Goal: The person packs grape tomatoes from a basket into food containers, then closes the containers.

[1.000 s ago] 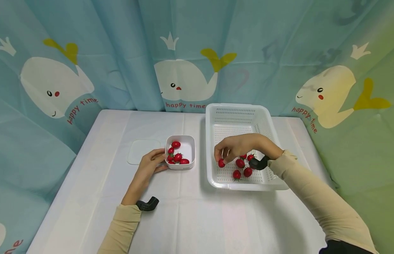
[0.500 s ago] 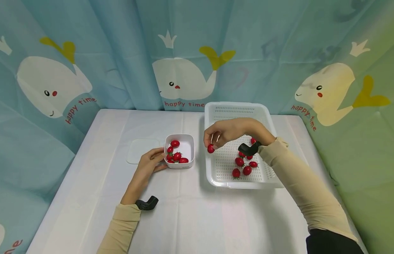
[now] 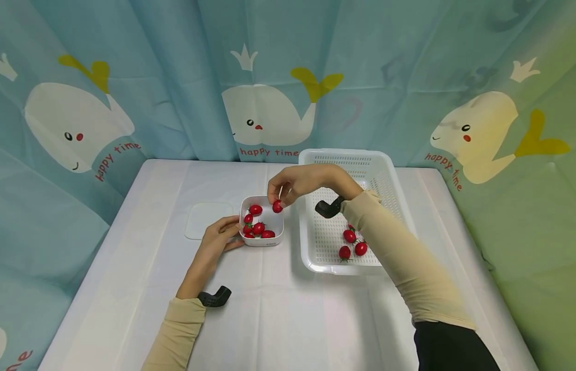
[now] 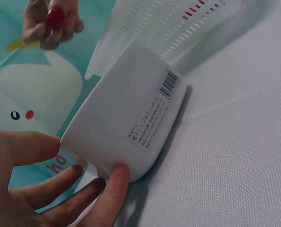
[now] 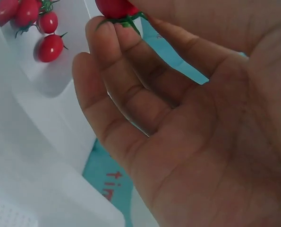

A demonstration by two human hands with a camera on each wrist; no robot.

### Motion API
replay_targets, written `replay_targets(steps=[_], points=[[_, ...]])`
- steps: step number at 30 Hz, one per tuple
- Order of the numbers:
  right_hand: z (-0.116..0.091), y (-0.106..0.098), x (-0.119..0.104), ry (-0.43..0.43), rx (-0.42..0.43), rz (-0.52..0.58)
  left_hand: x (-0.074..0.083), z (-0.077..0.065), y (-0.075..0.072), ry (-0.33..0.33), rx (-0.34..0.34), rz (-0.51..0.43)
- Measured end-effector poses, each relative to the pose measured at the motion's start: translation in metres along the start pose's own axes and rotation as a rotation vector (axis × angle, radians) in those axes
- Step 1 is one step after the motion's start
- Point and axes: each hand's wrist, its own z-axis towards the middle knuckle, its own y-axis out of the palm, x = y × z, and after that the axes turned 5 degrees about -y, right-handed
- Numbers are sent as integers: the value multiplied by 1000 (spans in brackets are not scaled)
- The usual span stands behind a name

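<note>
My right hand [image 3: 292,184] pinches a red cherry tomato [image 3: 277,206] over the back right part of a small white container [image 3: 279,226]. Its green calyx [image 5: 126,21] shows in the right wrist view. Several other cherry tomatoes [image 3: 258,228] lie inside the container, mostly along its left and front. With fairly straight, spread fingers, my left hand [image 3: 218,238] touches the container's left side. In the left wrist view, its thumb [image 4: 113,189] rests low on the wall and its index finger [image 4: 43,149] reaches the rim corner.
A white perforated basket [image 3: 308,257] stands to the right, with several cherry tomatoes [image 3: 349,236] in it, partly hidden by the right sleeve [image 3: 408,257]. A pale, flat lid-like square [image 3: 201,216] lies left of the container. Behind the table [image 3: 288,319] hangs a whale-print curtain [image 3: 269,41].
My right hand has carried the cherry tomato leftward, from above the basket to above the small container. My left hand has stayed at the container's side.
</note>
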Motion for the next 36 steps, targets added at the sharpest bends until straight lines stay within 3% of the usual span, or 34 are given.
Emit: replay_targets(steps=[7,17,23,28,36], points=[[30,9,0,8,45,0,0,1,0,-9,18,2],[65,27,2,86,47,-135,0,1,-1,-7,15,-5],[77,38,5,172,81,-163,-1,1,-1,-15,14,-1],[84,46,6,207,134,-221,-1,1,-1,-10,9,-8],[90,54,10,246,143,-287,-1,1,-1,-7,7,-11]])
